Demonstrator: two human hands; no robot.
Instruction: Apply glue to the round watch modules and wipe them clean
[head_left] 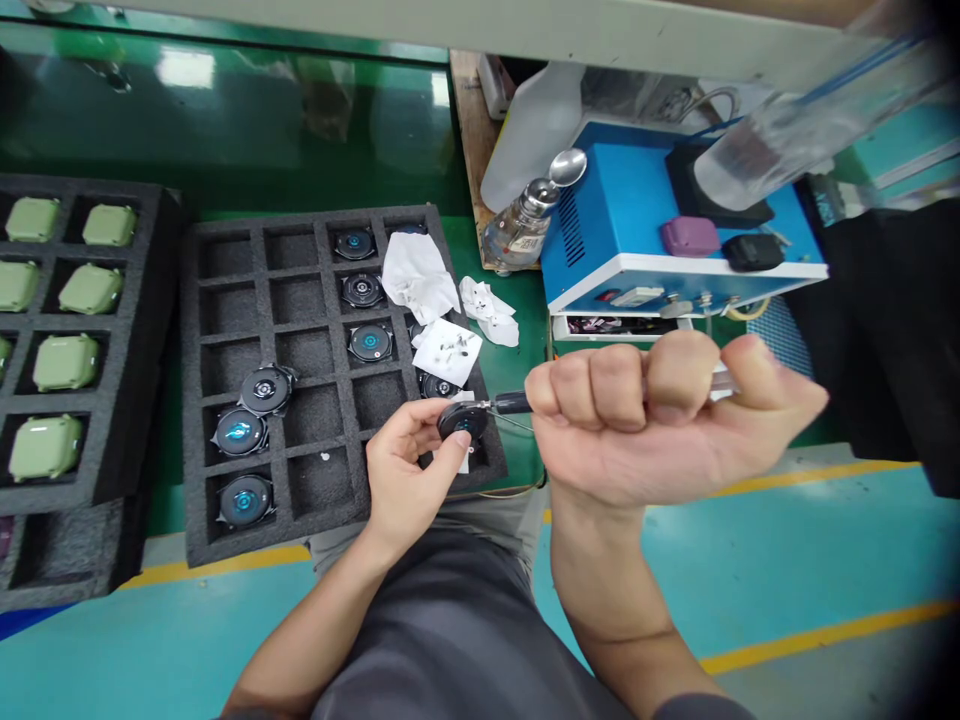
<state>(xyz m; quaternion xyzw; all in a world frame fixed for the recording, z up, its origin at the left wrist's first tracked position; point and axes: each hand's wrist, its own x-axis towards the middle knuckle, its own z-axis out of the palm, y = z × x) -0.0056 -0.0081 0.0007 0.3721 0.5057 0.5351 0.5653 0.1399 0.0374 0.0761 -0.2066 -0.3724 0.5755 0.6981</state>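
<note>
My left hand (409,465) pinches a round black watch case (466,424) over the right front part of a dark foam tray (193,400). My right hand (637,420) is a fist around a slim tool with a dark barrel and metal tip (511,403). The tip meets the right edge of the watch case; the exact contact is too small to make out. Beyond my left hand, a white paper (429,352) with several small dark parts lies on the tray, beside a crumpled tissue (420,275). More watch cases (371,342) sit in the compartments, one (268,389) resting across a divider.
At the left stands another foam tray (109,345) holding green square cases (66,362). Back right, a blue machine box (622,220) carries a purple case (690,237) and a black one (754,252). Near it are a glass bottle (517,235) and a white plastic bottle (532,130).
</note>
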